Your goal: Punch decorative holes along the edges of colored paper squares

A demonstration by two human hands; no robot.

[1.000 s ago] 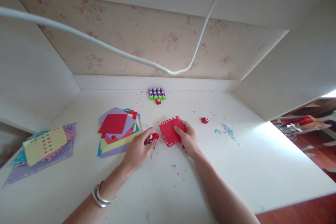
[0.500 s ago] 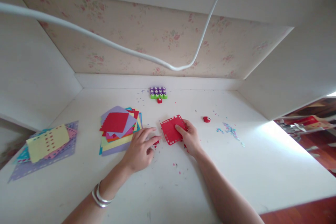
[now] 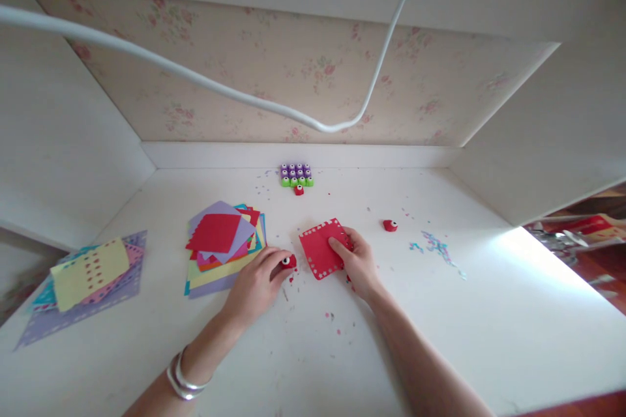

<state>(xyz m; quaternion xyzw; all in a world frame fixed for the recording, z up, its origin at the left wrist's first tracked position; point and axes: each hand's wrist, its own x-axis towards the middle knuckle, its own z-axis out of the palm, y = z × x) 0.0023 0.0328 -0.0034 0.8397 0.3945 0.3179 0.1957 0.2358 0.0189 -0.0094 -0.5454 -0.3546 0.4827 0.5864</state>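
My left hand (image 3: 257, 283) pinches a small red craft punch (image 3: 289, 262) with a white and black button, just left of the paper. Between the thumb and fingers of my right hand (image 3: 359, 264) is a square of red paper (image 3: 317, 249). Small shapes are punched along several of the paper's edges; its right side is partly covered by my fingers. Something red shows under the right hand, too hidden to name. Tiny red paper bits lie below the punch.
Left of my hands lies a stack of coloured paper (image 3: 220, 234); farther left are punched sheets (image 3: 88, 273). Purple and green punches (image 3: 296, 174) stand in rows at the back, a red one (image 3: 299, 190) before them. Another red punch (image 3: 390, 225) and confetti (image 3: 437, 244) lie right. A white cable (image 3: 293, 118) hangs across.
My left hand's fingers have closed on the red punch, which was beside the fingertips and mostly hidden before. My right hand still holds the red paper in about the same place.
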